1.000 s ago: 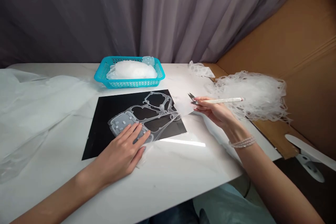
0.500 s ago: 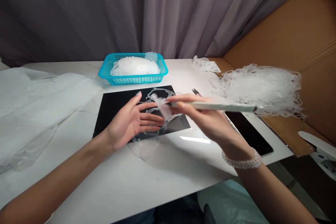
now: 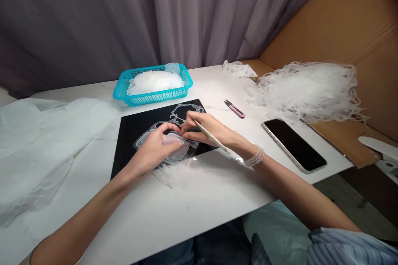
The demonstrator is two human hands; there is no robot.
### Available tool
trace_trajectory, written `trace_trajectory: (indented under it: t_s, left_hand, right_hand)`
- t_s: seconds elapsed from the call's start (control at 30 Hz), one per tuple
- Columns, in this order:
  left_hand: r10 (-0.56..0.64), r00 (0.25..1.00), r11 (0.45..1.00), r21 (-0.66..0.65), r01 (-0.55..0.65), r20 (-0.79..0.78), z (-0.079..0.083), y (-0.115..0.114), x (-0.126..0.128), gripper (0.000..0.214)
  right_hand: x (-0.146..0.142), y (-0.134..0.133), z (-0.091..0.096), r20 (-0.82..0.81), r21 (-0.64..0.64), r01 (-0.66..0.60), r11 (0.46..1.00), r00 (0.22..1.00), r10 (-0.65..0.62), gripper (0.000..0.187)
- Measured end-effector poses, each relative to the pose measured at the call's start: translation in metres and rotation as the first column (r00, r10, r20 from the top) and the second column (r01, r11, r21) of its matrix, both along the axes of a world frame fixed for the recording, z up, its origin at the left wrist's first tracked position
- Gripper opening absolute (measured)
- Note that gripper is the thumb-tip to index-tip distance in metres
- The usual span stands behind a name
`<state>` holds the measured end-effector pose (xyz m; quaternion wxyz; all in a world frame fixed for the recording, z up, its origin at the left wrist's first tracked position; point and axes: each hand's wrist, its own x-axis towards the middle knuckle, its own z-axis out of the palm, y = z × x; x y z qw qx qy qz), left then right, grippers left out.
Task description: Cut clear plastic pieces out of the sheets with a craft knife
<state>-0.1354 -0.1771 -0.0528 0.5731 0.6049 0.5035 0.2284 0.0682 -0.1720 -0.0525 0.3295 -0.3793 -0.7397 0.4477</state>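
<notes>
On a black mat [image 3: 130, 126] lies a thin translucent cut-out sheet [image 3: 177, 156] with open, web-like edges. My left hand [image 3: 152, 149] is closed on this sheet, thumb over its near part and forefinger bent towards its far edge. My right hand [image 3: 209, 128] grips a slim pale stick-like tool [image 3: 213, 136], which slants back across the hand towards the wrist. The right fingertips meet the sheet beside the left fingers; the tool's front end is hidden among them. A loose film scrap [image 3: 169, 176] hangs over the mat's near edge.
Behind the mat, a blue basket [image 3: 155, 98] holds a pile of white translucent pieces. Pink thread snips [image 3: 235, 109] and a phone [image 3: 294, 145] lie to the right, near a heap of lacy offcuts [image 3: 307, 91]. Large film sheets [image 3: 46, 140] cover the left side.
My left hand has gone from spread fingers to closing on the sheet. The right hand has come down and left to it, its tool now slanting downward. The blurred film scrap between them is gone.
</notes>
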Motion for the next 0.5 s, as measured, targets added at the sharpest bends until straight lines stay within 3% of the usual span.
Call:
trace_trajectory:
  t_s: [0.23, 0.37, 0.5]
  left_hand:
    - [0.034, 0.998, 0.986, 0.166, -0.024, -0.056, -0.001, 0.000, 0.001, 0.034]
    - [0.166, 0.986, 0.968, 0.193, -0.163, 0.002, -0.004, 0.002, 0.002, 0.029]
    - [0.267, 0.957, 0.951, 0.128, -0.280, 0.110, -0.012, 0.006, 0.001, 0.031]
  right_hand:
    - [-0.007, -0.004, -0.001, -0.046, 0.067, 0.057, 0.996, 0.997, -0.054, 0.028]
    - [-0.003, -0.001, -0.007, -0.047, 0.121, 0.179, 0.976, 0.984, -0.174, 0.029]
    - [0.007, 0.006, -0.019, -0.024, 0.075, 0.278, 0.958, 0.961, -0.277, 0.034]
